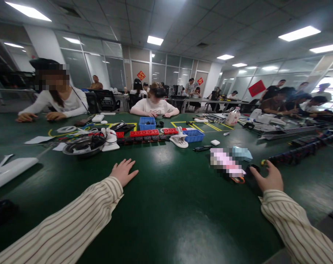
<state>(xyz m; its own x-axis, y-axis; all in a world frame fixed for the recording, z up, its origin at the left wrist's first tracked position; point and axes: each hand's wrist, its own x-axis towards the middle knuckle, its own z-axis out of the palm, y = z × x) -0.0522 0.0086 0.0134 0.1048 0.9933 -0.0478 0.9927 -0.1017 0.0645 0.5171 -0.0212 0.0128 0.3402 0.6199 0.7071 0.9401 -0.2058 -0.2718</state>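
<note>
My left hand (124, 171) lies flat on the green table (166, 205), fingers stretched out, holding nothing. My right hand (269, 178) rests further right with its fingers spread, touching a small black round object (252, 169). Just left of that hand lies a pink and white blurred item (227, 165) with an orange loop (238, 179) at its end. A light blue cloth-like thing (242, 153) sits behind it. Both my sleeves are cream with dark stripes.
A row of red and black blocks (144, 135), two blue bins (147, 123) (194, 135), white clamp-like devices (179, 139) and a round black dish (82, 146) stand mid-table. A black chain of parts (301, 148) runs right. Other people sit across (154, 104) and at the left (56, 97).
</note>
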